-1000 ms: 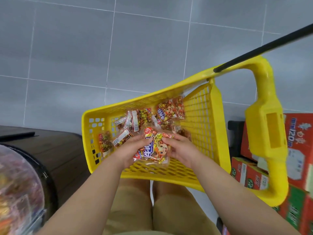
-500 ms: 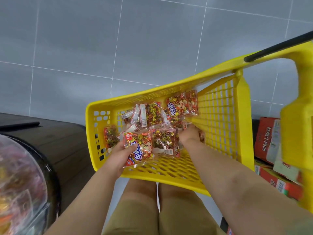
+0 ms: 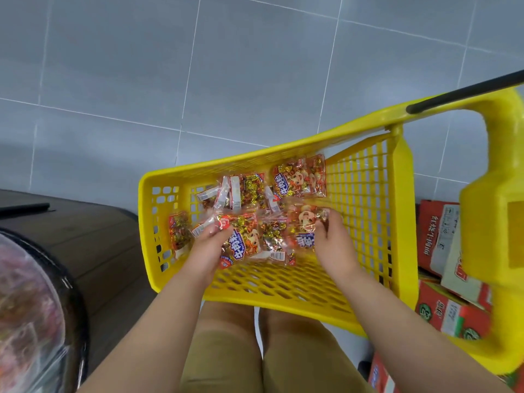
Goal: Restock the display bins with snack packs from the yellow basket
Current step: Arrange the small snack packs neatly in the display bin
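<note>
The yellow basket (image 3: 365, 222) rests on my knees, its handle (image 3: 493, 222) rising at the right. Several clear snack packs of wrapped candies lie in its far half. My left hand (image 3: 208, 245) grips one snack pack (image 3: 243, 242) with a red and blue label. My right hand (image 3: 330, 236) pinches a second snack pack (image 3: 303, 228) beside it. Another pack (image 3: 299, 177) lies flat against the far wall. At the lower left a clear round display bin (image 3: 31, 316) shows blurred packs inside.
A dark wooden counter (image 3: 93, 239) stands left of the basket, beside the bin. Red and green cartons (image 3: 442, 268) are stacked on the floor at the right, behind the basket's handle. Grey floor tiles (image 3: 226, 80) fill the space beyond.
Both hands held one pack together; then my right hand let go, reached further right in the basket and took hold of a second pack. My left hand kept the first pack.
</note>
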`<state>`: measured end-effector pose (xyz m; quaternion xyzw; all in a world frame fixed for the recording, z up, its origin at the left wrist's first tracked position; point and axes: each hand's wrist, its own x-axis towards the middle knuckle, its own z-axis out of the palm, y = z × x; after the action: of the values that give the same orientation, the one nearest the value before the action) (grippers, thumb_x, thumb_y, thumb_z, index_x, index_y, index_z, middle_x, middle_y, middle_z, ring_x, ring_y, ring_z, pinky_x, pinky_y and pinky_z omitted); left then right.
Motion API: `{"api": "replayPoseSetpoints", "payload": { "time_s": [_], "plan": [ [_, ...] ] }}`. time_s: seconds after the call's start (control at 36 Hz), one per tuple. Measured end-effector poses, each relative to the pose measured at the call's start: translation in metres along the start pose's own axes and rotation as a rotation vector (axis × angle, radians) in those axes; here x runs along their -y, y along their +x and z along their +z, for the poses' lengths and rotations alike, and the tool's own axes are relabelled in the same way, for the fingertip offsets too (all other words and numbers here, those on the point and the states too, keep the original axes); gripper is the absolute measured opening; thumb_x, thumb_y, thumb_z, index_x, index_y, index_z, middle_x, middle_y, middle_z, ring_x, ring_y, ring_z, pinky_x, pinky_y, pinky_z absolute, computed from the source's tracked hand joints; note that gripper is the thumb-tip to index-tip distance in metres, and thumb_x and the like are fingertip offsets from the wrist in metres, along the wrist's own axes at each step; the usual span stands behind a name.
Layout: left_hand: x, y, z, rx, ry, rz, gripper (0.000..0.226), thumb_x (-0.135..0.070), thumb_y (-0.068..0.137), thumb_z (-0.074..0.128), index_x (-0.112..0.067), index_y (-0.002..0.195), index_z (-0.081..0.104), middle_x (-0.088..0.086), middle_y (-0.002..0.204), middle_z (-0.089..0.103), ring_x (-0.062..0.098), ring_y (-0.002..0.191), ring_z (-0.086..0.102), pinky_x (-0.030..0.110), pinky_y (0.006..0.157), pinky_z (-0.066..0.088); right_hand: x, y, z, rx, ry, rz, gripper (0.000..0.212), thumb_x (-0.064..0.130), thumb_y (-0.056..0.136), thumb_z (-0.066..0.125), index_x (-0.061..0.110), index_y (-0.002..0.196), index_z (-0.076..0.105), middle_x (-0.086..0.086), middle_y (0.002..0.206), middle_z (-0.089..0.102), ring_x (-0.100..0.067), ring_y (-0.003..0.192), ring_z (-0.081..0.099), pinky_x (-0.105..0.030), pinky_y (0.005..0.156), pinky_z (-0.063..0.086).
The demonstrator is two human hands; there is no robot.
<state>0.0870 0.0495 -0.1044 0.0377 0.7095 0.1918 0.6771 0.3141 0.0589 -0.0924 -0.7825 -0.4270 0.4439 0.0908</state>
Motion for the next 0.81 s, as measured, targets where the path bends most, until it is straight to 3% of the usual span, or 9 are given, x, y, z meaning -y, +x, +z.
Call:
{"api": "replayPoseSetpoints", "payload": {
  "time_s": [0.08, 0.17, 0.22, 0.31, 0.39, 0.47, 0.53, 0.67, 0.81],
  "plan": [
    [-0.005, -0.004, 0.008, 0.059, 0.009, -0.005, 0.017, -0.027, 0.096, 0.058, -0.026, 0.113, 0.063, 0.002, 0.106, 0.074, 0.021, 0.097, 0.070, 0.046, 0.090, 0.054, 0.013, -0.014, -0.003, 0.084, 0.338, 0.073, 0.014, 0.023, 0.098, 0.046, 0.024, 0.085, 0.048, 0.003, 0.074, 0.050, -0.017, 0.073, 0.051, -0.033, 0.066, 0.043],
    [-0.009, -0.007, 0.016, 0.140, 0.005, -0.054, 0.059, -0.055, 0.086, 0.058, -0.029, 0.138, 0.049, 0.001, 0.132, 0.061, 0.029, 0.123, 0.056, 0.057, 0.104, 0.041, 0.022, -0.024, 0.010, 0.250, 0.465, 0.115, 0.009, 0.024, 0.097, 0.049, 0.029, 0.094, 0.055, -0.002, 0.096, 0.066, -0.021, 0.094, 0.064, -0.041, 0.087, 0.050],
    [-0.010, -0.009, 0.019, 0.198, -0.005, -0.039, 0.069, -0.061, 0.068, 0.062, -0.028, 0.129, 0.054, 0.002, 0.115, 0.071, 0.025, 0.105, 0.068, 0.048, 0.086, 0.056, 0.027, -0.027, 0.023, 0.340, 0.455, 0.084, 0.011, 0.023, 0.097, 0.051, 0.026, 0.103, 0.059, -0.004, 0.102, 0.069, -0.021, 0.097, 0.066, -0.045, 0.090, 0.051],
    [-0.007, -0.009, 0.016, 0.176, 0.052, 0.019, 0.063, -0.041, 0.054, 0.079, -0.027, 0.111, 0.058, -0.002, 0.090, 0.076, 0.018, 0.082, 0.074, 0.033, 0.062, 0.059, 0.026, -0.025, 0.037, 0.368, 0.356, 0.018, 0.012, 0.029, 0.095, 0.053, 0.031, 0.104, 0.061, 0.006, 0.098, 0.068, -0.007, 0.093, 0.064, -0.037, 0.086, 0.052],
    [-0.001, -0.004, 0.009, 0.101, 0.044, 0.015, 0.059, -0.032, 0.054, 0.083, -0.025, 0.108, 0.061, 0.005, 0.099, 0.075, 0.025, 0.090, 0.073, 0.041, 0.076, 0.059, 0.016, -0.015, 0.041, 0.238, 0.210, -0.023, 0.015, 0.037, 0.094, 0.052, 0.034, 0.104, 0.062, 0.016, 0.103, 0.058, 0.003, 0.098, 0.054, -0.026, 0.091, 0.041],
    [0.004, -0.001, 0.002, 0.064, 0.003, 0.018, 0.050, -0.028, 0.058, 0.083, -0.026, 0.104, 0.063, 0.004, 0.093, 0.076, 0.024, 0.084, 0.074, 0.036, 0.067, 0.060, -0.005, 0.005, 0.035, -0.076, -0.162, 0.024, 0.043, 0.034, 0.094, 0.052, 0.013, 0.132, 0.050, -0.007, 0.130, 0.047, -0.022, 0.126, 0.038, -0.032, 0.106, 0.029],
    [0.008, 0.001, -0.002, 0.037, -0.008, 0.029, 0.041, -0.023, 0.066, 0.083, -0.026, 0.102, 0.063, 0.004, 0.091, 0.076, 0.024, 0.081, 0.074, 0.034, 0.062, 0.060, -0.021, 0.017, 0.032, -0.100, -0.294, 0.134, 0.055, 0.029, 0.091, 0.055, 0.006, 0.138, 0.039, -0.016, 0.140, 0.039, -0.030, 0.133, 0.031, -0.038, 0.111, 0.028],
    [0.015, 0.004, -0.010, -0.018, 0.003, 0.010, 0.036, -0.020, 0.073, 0.082, -0.029, 0.101, 0.062, 0.007, 0.098, 0.075, 0.029, 0.087, 0.073, 0.049, 0.078, 0.058, -0.045, 0.034, 0.031, 0.076, -0.112, 0.415, 0.046, 0.017, 0.091, 0.053, 0.001, 0.131, 0.037, -0.022, 0.120, 0.058, -0.038, 0.106, 0.058, -0.032, 0.071, 0.041],
    [0.017, 0.000, -0.011, -0.008, 0.046, 0.018, 0.036, -0.024, 0.071, 0.083, -0.028, 0.101, 0.064, 0.006, 0.097, 0.076, 0.027, 0.085, 0.074, 0.049, 0.078, 0.059, -0.059, 0.044, 0.035, 0.156, -0.221, 0.441, 0.030, 0.013, 0.093, 0.047, 0.005, 0.122, 0.050, -0.019, 0.117, 0.060, -0.036, 0.104, 0.057, -0.028, 0.070, 0.036]
  ]
}}
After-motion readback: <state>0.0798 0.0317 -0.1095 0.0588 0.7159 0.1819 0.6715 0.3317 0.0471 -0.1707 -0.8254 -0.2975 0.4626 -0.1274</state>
